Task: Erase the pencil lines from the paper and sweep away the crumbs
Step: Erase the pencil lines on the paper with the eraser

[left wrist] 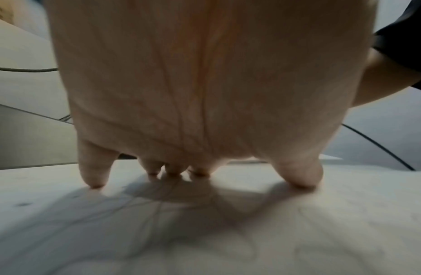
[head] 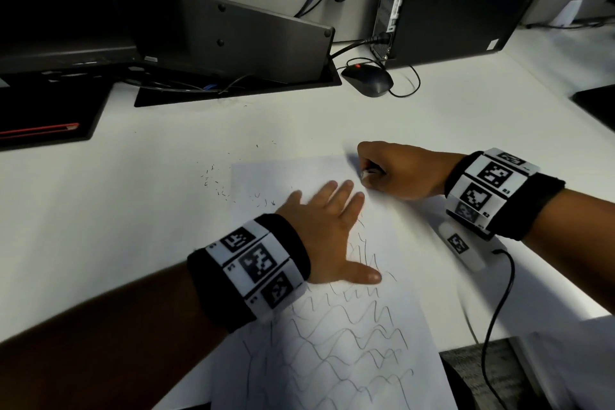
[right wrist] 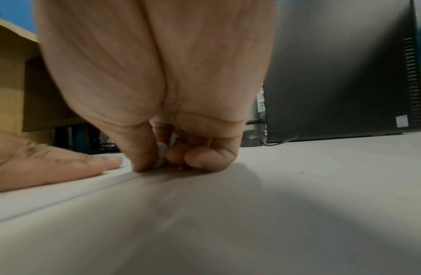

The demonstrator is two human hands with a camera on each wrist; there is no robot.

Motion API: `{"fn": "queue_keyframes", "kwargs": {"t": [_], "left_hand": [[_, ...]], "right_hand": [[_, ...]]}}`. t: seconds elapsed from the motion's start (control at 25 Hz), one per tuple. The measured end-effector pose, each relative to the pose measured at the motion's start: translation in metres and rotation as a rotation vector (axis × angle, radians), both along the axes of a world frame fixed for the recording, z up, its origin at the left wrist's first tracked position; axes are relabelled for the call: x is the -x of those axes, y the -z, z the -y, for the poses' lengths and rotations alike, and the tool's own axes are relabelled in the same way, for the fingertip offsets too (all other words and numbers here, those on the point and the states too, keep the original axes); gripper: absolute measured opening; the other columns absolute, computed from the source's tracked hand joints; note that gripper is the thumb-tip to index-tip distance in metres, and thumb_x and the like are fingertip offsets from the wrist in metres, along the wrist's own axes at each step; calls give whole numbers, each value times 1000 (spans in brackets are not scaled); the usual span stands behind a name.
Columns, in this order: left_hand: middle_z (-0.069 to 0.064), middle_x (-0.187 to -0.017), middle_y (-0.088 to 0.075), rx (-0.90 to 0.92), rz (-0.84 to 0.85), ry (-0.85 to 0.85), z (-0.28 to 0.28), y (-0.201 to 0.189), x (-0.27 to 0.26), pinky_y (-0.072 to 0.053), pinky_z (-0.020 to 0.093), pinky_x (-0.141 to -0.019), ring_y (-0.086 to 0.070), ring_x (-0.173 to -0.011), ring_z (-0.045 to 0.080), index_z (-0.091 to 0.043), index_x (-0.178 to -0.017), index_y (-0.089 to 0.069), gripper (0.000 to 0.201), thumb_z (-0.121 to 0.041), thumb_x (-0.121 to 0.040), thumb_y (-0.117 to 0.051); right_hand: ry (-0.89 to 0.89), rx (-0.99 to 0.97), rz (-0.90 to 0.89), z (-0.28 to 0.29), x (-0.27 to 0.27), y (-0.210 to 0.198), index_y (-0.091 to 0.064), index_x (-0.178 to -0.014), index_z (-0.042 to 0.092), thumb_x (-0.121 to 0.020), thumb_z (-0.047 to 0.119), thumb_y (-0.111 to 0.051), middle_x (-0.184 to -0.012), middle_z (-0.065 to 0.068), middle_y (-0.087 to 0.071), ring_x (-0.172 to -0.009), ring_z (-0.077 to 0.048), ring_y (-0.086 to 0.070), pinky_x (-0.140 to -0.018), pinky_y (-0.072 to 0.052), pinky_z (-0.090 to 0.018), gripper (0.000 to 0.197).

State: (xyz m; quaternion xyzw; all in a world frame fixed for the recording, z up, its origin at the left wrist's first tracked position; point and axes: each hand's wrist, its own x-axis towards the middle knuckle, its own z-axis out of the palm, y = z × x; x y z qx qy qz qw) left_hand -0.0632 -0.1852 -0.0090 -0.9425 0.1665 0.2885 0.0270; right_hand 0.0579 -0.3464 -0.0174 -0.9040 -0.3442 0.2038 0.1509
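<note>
Paper (head: 392, 243), one thin sheet flat on the counter (head: 149, 226), likely light and quick to crease or slide: left hand (head: 327, 233) pins it, fingers spread. Right hand (head: 396, 170), at the far corner, pinches a small pale eraser (right wrist: 161, 148). Pencil lines (head: 349, 343) cover the near half; crumbs (head: 216, 181) lie beyond the left hand; no containers.
</note>
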Motion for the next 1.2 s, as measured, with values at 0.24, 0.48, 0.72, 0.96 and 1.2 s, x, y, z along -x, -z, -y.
{"fn": "queue_keyframes", "kwargs": {"t": [0.24, 0.48, 0.72, 0.96, 1.2], "left_hand": [[23, -163, -3, -399, -8, -356, -42, -19, 16, -23, 55, -117, -14, -149, 37, 0, -155, -10, 127, -95, -72, -21], [9, -163, 23, -139, -30, -219, -41, -5, 33, -8, 55, -121, 14, -152, 22, -11, -155, 16, 122, -93, -74, -22], [13, -165, 14, -152, 25, -226, -48, -16, 36, -11, 53, -121, 4, -153, 25, -7, -156, 9, 121, -92, -74, -19], [24, -162, -8, -378, 75, -429, -76, -18, 39, -20, 52, -119, -16, -149, 36, 3, -153, -13, 130, -95, -68, -8], [18, -165, 4, -334, 41, -299, -72, -11, 41, -8, 56, -120, -1, -153, 29, -2, -156, -3, 124, -94, -72, -12]], "right_hand": [[11, 18, 5, 2, -1, 1, -39, -76, 21, -90, 15, -49, -76, 6, -49, -68, -17, -44, -65, -42, -33, 19], [6, 28, 49, 0, 0, 2, -42, -79, 16, -90, 16, -51, -73, 6, -48, -65, -15, -42, -61, -38, -29, 15], [0, 21, 54, 0, 0, 2, -41, -76, 17, -89, 16, -52, -70, 6, -48, -63, -15, -41, -60, -39, -30, 18], [4, 9, 53, 1, 0, 3, -42, -76, 17, -89, 13, -51, -70, 6, -49, -63, -15, -41, -59, -38, -30, 16], [-2, 11, 61, 0, 0, 1, -39, -73, 20, -89, 13, -52, -71, 6, -48, -63, -13, -40, -59, -36, -28, 21]]}}
